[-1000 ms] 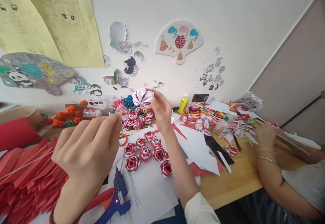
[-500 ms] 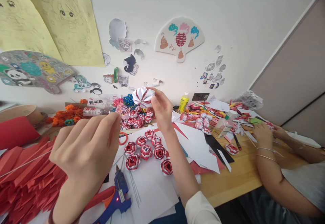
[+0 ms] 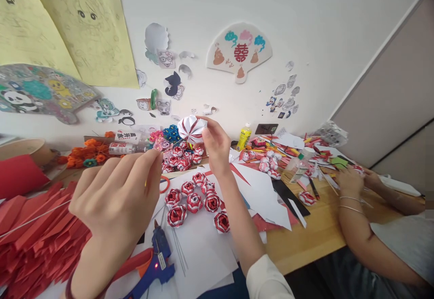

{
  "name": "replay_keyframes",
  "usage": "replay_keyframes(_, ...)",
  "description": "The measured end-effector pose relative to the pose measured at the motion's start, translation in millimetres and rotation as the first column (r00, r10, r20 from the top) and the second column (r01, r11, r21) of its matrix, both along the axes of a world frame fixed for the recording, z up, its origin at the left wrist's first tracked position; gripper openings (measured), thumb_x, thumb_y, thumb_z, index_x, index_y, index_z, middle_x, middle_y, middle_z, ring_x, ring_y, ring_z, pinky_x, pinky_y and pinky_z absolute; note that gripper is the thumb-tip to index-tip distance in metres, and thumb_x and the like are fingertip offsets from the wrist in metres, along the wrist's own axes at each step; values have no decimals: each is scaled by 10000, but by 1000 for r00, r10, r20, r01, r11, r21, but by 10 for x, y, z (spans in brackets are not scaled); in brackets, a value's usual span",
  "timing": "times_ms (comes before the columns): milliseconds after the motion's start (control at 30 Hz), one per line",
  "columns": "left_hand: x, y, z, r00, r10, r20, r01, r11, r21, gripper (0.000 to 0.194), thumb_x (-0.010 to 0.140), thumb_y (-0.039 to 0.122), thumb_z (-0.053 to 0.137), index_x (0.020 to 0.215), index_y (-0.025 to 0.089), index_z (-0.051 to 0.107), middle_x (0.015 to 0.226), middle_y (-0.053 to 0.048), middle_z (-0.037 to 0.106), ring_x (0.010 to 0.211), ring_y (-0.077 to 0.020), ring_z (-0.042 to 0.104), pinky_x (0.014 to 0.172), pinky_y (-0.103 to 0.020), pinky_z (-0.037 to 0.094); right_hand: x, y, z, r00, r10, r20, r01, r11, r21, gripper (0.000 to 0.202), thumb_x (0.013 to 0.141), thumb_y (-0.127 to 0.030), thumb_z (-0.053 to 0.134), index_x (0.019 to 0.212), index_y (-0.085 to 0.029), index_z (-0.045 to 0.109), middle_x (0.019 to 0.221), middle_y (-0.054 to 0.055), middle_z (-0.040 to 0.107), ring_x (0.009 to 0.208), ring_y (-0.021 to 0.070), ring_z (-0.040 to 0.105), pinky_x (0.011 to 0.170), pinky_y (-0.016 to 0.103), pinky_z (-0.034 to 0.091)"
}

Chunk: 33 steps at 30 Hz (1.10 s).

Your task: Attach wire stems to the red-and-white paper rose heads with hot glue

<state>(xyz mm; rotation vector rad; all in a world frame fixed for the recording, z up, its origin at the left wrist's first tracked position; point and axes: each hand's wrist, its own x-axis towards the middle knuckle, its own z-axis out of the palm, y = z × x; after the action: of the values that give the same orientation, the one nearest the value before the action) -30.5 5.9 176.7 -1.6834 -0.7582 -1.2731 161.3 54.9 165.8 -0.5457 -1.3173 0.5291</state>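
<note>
My right hand (image 3: 217, 145) is raised above the table, its fingers closed around the edge of a white and red folded paper flower (image 3: 191, 128). My left hand (image 3: 118, 199) is closed in a pinch, nearer to the camera. A thin straight wire (image 3: 34, 219) runs through it, out past the wrist to the left and towards the underside of the flower. Whether its tip touches the flower I cannot tell. Below the hands, several finished red and white paper flowers (image 3: 194, 203) lie on white paper (image 3: 203, 254). A blue glue gun (image 3: 161, 245) with a lit red light lies beside my left forearm.
Red folded paper strips (image 3: 34, 231) are heaped at the left. Orange flowers (image 3: 90, 152), a yellow bottle (image 3: 244, 137) and a clear bottle (image 3: 300, 165) stand or lie towards the wall. At the right, another person's hands (image 3: 352, 179) work among paper scraps.
Both hands keep their hold with almost no movement. The flower has turned slightly in my right hand, and the view has shifted a little.
</note>
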Motion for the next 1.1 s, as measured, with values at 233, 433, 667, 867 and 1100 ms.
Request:
replay_keyframes(233, 6, 6, -5, 1000, -13, 8, 13, 1000, -9, 132, 732, 182, 786, 824, 180, 690, 605, 2, 685, 508, -204, 583, 527, -344, 358, -21, 6, 11, 1000, 0, -5, 0, 1000, 17, 341, 891, -527, 628, 1140, -296, 645, 1098, 26, 690, 849, 160, 654, 622, 291, 625)
replay_keyframes(433, 15, 5, -11, 1000, -6, 4, 6, 1000, -28, 108, 766, 198, 760, 836, 196, 677, 591, 8, 673, 510, -192, 557, 542, -329, 341, -16, 12, 19, 1000, -11, 9, 11, 1000, 26, 355, 895, -543, 610, 1145, -291, 625, 1103, 29, 686, 856, 157, 656, 646, 288, 620)
replay_keyframes(667, -2, 5, -23, 1000, 23, -2, -23, 999, -40, 121, 774, 232, 754, 852, 221, 662, 578, 26, 667, 511, -175, 557, 551, -313, 334, -41, -27, 53, 998, -65, 15, 65, 997, 48, 305, 903, -539, 604, 1112, -319, 638, 1047, 6, 696, 946, 177, 671, 881, 401, 610)
replay_keyframes(867, 7, -2, -29, 999, 20, 25, -18, 996, -91, 101, 818, 241, 736, 875, 211, 658, 647, 9, 704, 573, -181, 598, 594, -324, 354, -39, 21, 2, 999, -50, 19, 48, 995, 89, 278, 915, -480, 616, 1141, -321, 645, 1200, 14, 680, 1114, 202, 650, 957, 410, 574)
replay_keyframes(1100, 33, -9, -27, 997, 59, 44, -52, 987, -154, 46, 891, 201, 675, 855, 196, 646, 665, 11, 682, 589, -159, 557, 606, -328, 343, -54, 126, -82, 999, 13, -43, -10, 997, 73, 335, 876, -446, 677, 1169, -289, 641, 1220, 48, 673, 1168, 227, 643, 1047, 442, 526)
